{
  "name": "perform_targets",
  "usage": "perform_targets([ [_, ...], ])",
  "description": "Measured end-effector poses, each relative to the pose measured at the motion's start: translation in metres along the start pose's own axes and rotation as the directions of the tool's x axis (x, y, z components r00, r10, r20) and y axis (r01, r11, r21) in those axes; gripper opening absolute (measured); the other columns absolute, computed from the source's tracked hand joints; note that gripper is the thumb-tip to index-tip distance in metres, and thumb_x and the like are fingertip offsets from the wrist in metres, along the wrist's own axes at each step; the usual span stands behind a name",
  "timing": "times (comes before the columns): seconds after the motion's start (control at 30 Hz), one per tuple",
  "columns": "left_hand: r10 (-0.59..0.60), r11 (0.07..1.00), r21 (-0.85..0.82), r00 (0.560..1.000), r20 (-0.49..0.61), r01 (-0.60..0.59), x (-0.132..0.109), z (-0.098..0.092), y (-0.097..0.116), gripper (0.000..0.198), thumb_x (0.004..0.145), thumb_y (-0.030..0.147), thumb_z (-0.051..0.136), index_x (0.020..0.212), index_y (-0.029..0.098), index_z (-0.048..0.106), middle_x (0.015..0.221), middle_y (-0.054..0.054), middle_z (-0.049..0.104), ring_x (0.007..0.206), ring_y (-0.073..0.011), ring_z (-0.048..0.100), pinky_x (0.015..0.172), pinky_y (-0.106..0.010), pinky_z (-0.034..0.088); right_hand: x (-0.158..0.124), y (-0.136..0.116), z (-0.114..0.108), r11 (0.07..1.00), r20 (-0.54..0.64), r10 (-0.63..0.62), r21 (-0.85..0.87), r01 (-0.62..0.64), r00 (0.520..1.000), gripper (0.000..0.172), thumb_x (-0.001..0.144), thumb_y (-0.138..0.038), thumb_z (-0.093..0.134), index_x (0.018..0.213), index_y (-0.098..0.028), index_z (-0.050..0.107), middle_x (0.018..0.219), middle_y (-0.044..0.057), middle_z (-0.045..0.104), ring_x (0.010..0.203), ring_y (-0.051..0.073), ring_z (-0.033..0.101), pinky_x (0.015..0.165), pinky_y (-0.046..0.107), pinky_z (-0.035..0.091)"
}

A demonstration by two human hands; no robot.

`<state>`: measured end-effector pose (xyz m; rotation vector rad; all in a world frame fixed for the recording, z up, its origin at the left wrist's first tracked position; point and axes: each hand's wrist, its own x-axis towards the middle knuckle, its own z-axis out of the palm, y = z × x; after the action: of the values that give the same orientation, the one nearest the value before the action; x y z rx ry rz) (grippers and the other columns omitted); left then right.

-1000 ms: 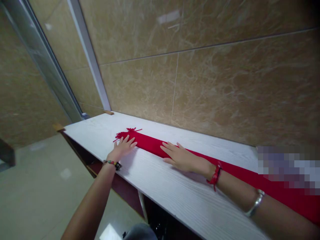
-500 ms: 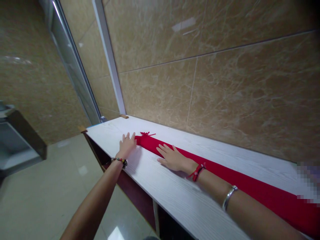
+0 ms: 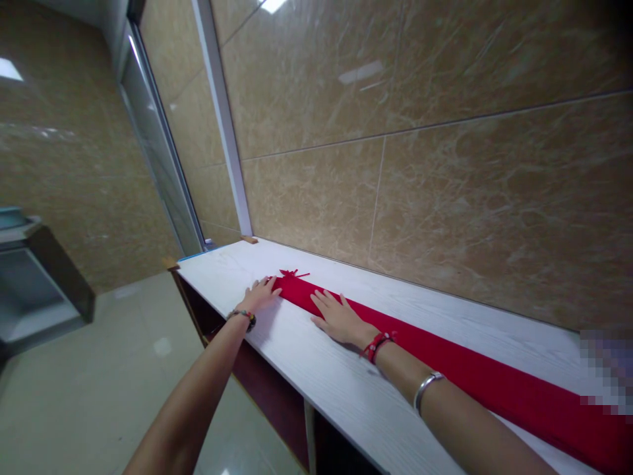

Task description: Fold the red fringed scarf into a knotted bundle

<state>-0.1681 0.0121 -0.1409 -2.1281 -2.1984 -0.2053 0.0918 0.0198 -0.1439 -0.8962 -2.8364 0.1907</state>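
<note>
Centre frame, scarf: red scarf (image 3: 445, 359) lies lengthwise on white shelf (image 3: 336, 382), position unchanged.
Left hand (image 3: 260, 295): spread flat at fringe end, shifted slightly lower.
Right hand (image 3: 339, 316): spread flat, pressing scarf, unchanged.

text: none readable | labels: none | brands: none | numbers: none | signs: none | red scarf (image 3: 445, 359): plain, no print | table (image 3: 346, 389): bare white wood grain, no marking | wall tiles (image 3: 445, 198): marbled, unlettered | pixelated patch (image 3: 608, 369) at right edge: illegible
</note>
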Motion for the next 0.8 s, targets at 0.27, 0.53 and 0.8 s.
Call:
perform_targets([
  [0.27, 0.184, 0.982, -0.046, 0.982, -0.039, -0.185, 0.011, -0.01, -0.023, 0.044, 0.076, 0.026, 0.05, 0.119, 0.015, 0.049, 0.118, -0.008, 0.055, 0.108, -0.0188, 0.049, 0.095, -0.027, 0.034, -0.004, 0.008, 0.008, 0.999, -0.016, 0.021, -0.032, -0.021, 1.0, 0.056, 0.089, -0.04, 0.022, 0.136, -0.009, 0.028, 0.142, 0.013, 0.024, 0.131, 0.025, 0.019, 0.104, 0.05, 0.015],
  [0.53, 0.172, 0.98, -0.085, 0.979, -0.114, -0.182, 0.025, 0.006, -0.022, 0.039, 0.074, 0.024, 0.051, 0.112, 0.015, 0.053, 0.11, -0.007, 0.057, 0.099, -0.0176, 0.053, 0.088, -0.026, 0.04, -0.007, 0.006, 0.011, 0.998, -0.081, 0.004, -0.062, -0.009, 0.997, 0.054, 0.09, -0.04, 0.019, 0.135, -0.01, 0.03, 0.141, 0.013, 0.027, 0.13, 0.026, 0.021, 0.104, 0.049, 0.016],
  [0.8, 0.0, 1.0, -0.014, 0.974, -0.226, -0.003, 0.042, -0.001, -0.044, 0.027, 0.075, 0.009, 0.043, 0.1, 0.012, 0.053, 0.103, -0.012, 0.053, 0.099, -0.0229, 0.05, 0.086, -0.037, 0.037, -0.008, 0.003, 0.011, 0.998, -0.094, 0.019, -0.057, -0.025, 0.995, 0.053, 0.09, -0.038, 0.02, 0.135, -0.01, 0.031, 0.14, 0.013, 0.028, 0.129, 0.028, 0.022, 0.103, 0.051, 0.017],
])
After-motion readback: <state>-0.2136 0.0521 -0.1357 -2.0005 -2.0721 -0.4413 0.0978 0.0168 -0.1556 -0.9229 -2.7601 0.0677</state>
